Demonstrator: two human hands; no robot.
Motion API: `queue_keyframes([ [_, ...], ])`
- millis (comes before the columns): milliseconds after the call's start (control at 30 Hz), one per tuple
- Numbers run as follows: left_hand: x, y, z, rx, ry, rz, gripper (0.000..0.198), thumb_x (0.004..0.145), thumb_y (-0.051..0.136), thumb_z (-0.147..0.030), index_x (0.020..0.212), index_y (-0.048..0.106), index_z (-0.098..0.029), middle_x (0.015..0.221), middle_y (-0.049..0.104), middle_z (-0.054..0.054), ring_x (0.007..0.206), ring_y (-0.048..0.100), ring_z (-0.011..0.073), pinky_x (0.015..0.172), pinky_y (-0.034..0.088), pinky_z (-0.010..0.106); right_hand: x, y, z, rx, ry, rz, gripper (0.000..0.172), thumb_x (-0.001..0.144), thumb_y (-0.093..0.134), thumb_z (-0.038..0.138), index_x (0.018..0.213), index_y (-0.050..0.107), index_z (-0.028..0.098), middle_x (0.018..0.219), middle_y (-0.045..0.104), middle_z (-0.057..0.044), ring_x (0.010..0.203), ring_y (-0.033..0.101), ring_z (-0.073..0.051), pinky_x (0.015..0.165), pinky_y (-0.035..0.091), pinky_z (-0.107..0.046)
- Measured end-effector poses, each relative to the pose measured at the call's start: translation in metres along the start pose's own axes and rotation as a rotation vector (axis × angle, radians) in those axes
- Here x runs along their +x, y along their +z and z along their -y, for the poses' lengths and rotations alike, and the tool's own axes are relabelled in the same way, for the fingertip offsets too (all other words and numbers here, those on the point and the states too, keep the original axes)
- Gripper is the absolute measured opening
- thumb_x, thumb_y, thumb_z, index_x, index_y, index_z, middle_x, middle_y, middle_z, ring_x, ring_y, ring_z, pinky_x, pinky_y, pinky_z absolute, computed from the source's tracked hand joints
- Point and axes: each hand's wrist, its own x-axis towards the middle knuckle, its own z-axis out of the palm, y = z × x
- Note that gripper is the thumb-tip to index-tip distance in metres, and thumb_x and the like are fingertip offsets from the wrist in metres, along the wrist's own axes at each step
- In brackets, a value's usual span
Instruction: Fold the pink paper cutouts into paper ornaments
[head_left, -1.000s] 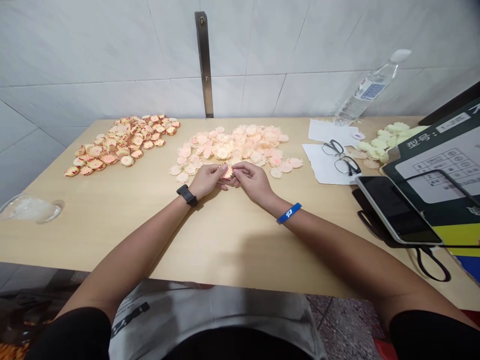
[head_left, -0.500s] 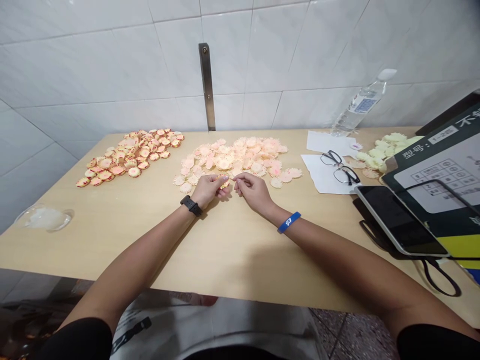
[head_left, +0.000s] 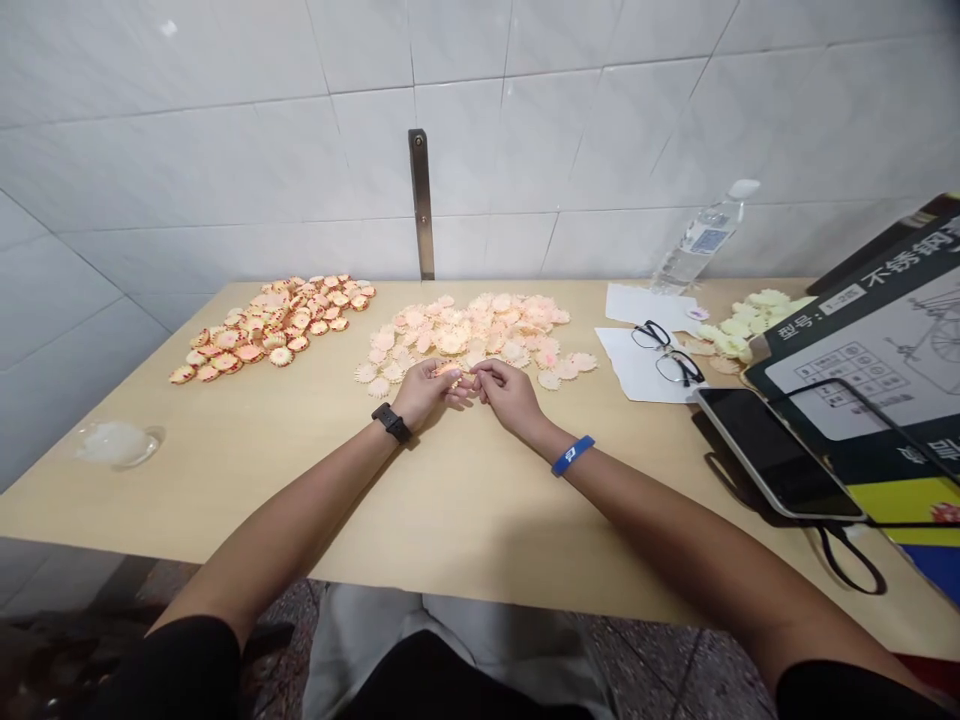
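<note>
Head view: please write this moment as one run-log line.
left hand: holds orange piece | right hand: close beside piece | pale pink pile: beyond hands | red-edged pile: further left

A light marbled tile wall point(head_left: 247, 160) backs the tabletop. A vertical metal strip point(head_left: 421, 205) is mounted on it. At right, a clear bottle point(head_left: 697, 240) with a white cap stands near the wall. Black-framed eyeglasses point(head_left: 663, 350) rest on a white sheet point(head_left: 621, 358). A smartphone point(head_left: 780, 450), screen dark, sits beside a printed dark-green box point(head_left: 926, 390); a black cable loop point(head_left: 844, 572) lies near its lower end.
</note>
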Motion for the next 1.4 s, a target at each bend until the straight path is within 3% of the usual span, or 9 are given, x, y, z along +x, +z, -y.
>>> queue_keyframes([
  [100,0.000,0.001,0.001,0.063,-0.042,-0.014,0.026,0.082,0.070,-0.031,0.073,0.052,-0.014,0.054,0.065,0.004,0.043,0.060,0.0100,0.044,0.045,0.018,0.000,0.000,0.000,0.035,0.003,0.014,0.017,0.083,0.050,0.030,0.086,0.062,0.018,0.068,0.059,0.001,0.055,0.053,-0.011,0.054,0.043,-0.026],
  [267,-0.004,0.003,0.003,0.221,0.069,0.099,0.037,0.092,0.055,-0.038,0.064,0.051,-0.014,0.044,0.059,0.001,0.031,0.049,0.0069,0.036,0.033,0.017,-0.001,0.000,-0.001,0.057,0.007,0.005,0.018,0.085,0.052,0.032,0.090,0.061,0.018,0.069,0.059,0.001,0.055,0.053,-0.011,0.053,0.042,-0.026],
  [467,-0.001,0.003,0.006,0.111,0.059,0.058,0.013,0.090,0.058,-0.022,0.096,0.057,-0.011,0.061,0.069,0.004,0.051,0.065,0.0123,0.049,0.049,0.020,-0.001,-0.001,-0.005,0.049,0.000,-0.006,0.019,0.087,0.051,0.034,0.092,0.062,0.018,0.068,0.059,0.001,0.054,0.052,-0.010,0.052,0.042,-0.025],
  [533,0.000,0.003,0.005,0.050,0.037,0.020,0.022,0.085,0.063,-0.012,0.105,0.054,-0.012,0.066,0.071,0.003,0.057,0.067,0.0124,0.057,0.054,0.023,-0.001,-0.001,-0.005,0.058,0.003,-0.017,0.019,0.086,0.051,0.034,0.091,0.061,0.018,0.067,0.058,0.001,0.055,0.053,-0.010,0.052,0.042,-0.025],
  [667,-0.001,0.004,0.001,0.010,-0.037,-0.037,0.015,0.081,0.065,-0.006,0.087,0.053,-0.012,0.070,0.072,0.007,0.057,0.068,0.0130,0.062,0.057,0.027,-0.001,-0.001,-0.003,0.054,0.005,-0.018,0.018,0.086,0.051,0.033,0.092,0.061,0.019,0.068,0.058,0.001,0.055,0.053,-0.011,0.053,0.042,-0.026],
  [867,-0.003,0.005,-0.004,0.088,-0.077,-0.043,0.015,0.083,0.065,-0.016,0.073,0.055,-0.011,0.065,0.070,0.008,0.048,0.065,0.0138,0.050,0.053,0.025,-0.002,-0.002,0.003,0.012,0.009,0.004,0.017,0.085,0.051,0.031,0.091,0.061,0.020,0.069,0.059,0.001,0.056,0.053,-0.011,0.056,0.044,-0.026],
  [1133,-0.007,0.006,-0.004,0.401,0.004,-0.080,0.048,0.089,0.057,-0.043,0.052,0.041,-0.018,0.038,0.054,0.001,0.032,0.045,0.0070,0.038,0.030,0.018,-0.005,-0.003,0.006,-0.006,-0.020,0.008,0.019,0.088,0.053,0.037,0.092,0.061,0.020,0.071,0.060,0.000,0.059,0.053,-0.012,0.058,0.045,-0.027],
  [1300,-0.007,0.004,-0.002,0.487,0.060,-0.020,0.053,0.089,0.050,-0.055,0.051,0.043,-0.018,0.036,0.051,0.000,0.034,0.044,0.0081,0.041,0.031,0.020,-0.009,0.001,0.009,-0.056,-0.117,0.058,0.025,0.078,0.069,0.038,0.095,0.063,0.020,0.079,0.062,-0.001,0.071,0.057,-0.014,0.064,0.047,-0.028],
  [1400,-0.006,0.001,0.003,0.509,0.123,0.038,0.053,0.089,0.046,-0.061,0.059,0.051,-0.017,0.041,0.056,0.001,0.037,0.048,0.0093,0.043,0.034,0.020,-0.009,0.003,0.009,-0.131,-0.129,0.050,0.019,0.080,0.065,0.034,0.093,0.063,0.020,0.080,0.063,-0.002,0.069,0.056,-0.014,0.063,0.047,-0.027],
])
